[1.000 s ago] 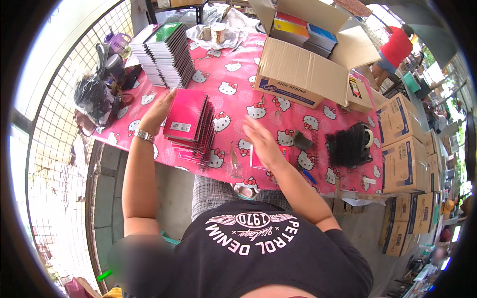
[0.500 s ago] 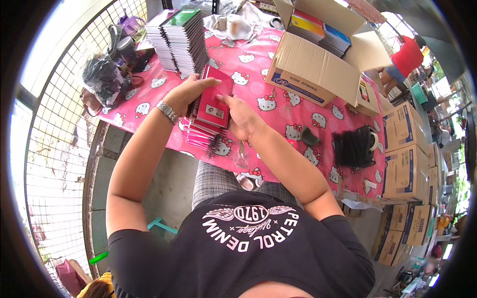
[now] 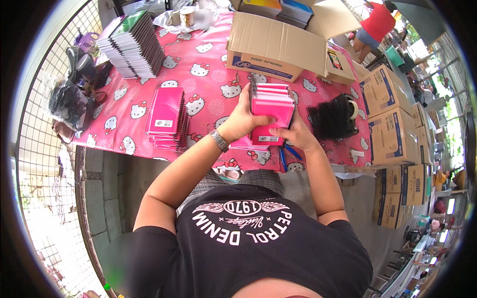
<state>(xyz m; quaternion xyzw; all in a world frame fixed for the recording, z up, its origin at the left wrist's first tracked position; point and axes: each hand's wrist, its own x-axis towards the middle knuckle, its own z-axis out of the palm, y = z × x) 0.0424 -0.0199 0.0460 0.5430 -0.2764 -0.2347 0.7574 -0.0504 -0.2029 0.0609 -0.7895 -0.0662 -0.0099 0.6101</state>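
Both of my hands are closed around a bundle of pink spiral notebooks (image 3: 274, 105) over the right half of the table. My left hand (image 3: 243, 120) grips its left side with the thumb across the front. From the right, my right hand (image 3: 299, 135) holds the lower edge, thumb pressed on the cover. More pink notebooks show beneath the bundle; whether they touch it I cannot tell. Blue-handled pliers (image 3: 288, 158) lie just below my right hand. Left of my hands, a separate pink notebook stack (image 3: 166, 111) lies on the table.
A tall notebook stack (image 3: 133, 47) stands at the back left, near bagged items (image 3: 72, 102). Behind my hands is an open cardboard box (image 3: 268, 64). A black bristly bundle (image 3: 332, 119) lies at right. Cartons (image 3: 390, 134) are piled beyond the pink tablecloth (image 3: 208, 72). A person in red (image 3: 378, 22) is far off.
My hands have left the pink stack on the left and moved right, where they now grip a bundle of pink notebooks. The whole view has shifted rightward.
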